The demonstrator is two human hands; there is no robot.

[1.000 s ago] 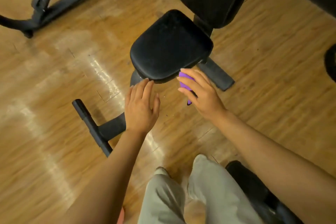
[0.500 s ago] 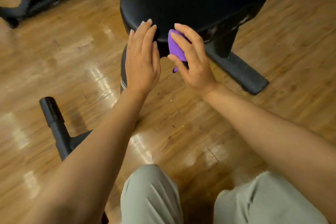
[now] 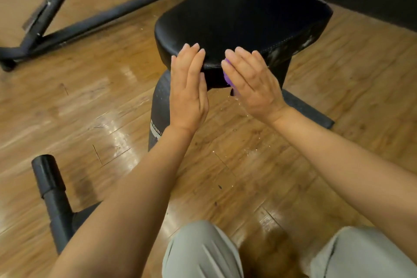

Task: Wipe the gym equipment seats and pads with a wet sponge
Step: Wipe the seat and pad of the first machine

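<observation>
The right hand (image 3: 253, 83) has its fingers (image 3: 242, 61) straight and close together, pressing a purple sponge (image 3: 227, 74) flat against the near edge of the black seat (image 3: 243, 22). Only a thin strip of the sponge shows past the index finger; the rest is hidden behind the palm, so whether the thumb curls round it cannot be told. Drops of water (image 3: 237, 98) hang just below the hand, and small wet specks lie on the wooden floor (image 3: 79, 108) underneath.

The left hand (image 3: 188, 88) holds nothing. Its fingers are straight and together, tips resting against the seat's near edge just left of the sponge, with a gap of seat edge between the two hands.

The seat sits on a dark post (image 3: 159, 115) bearing a white warning label. A black bar (image 3: 50, 189) with a rubber end cap juts up near the floor's lower left corner, and a dark metal frame (image 3: 67, 22) crosses the upper left. Grey trouser knees (image 3: 200, 253) show along the bottom edge.
</observation>
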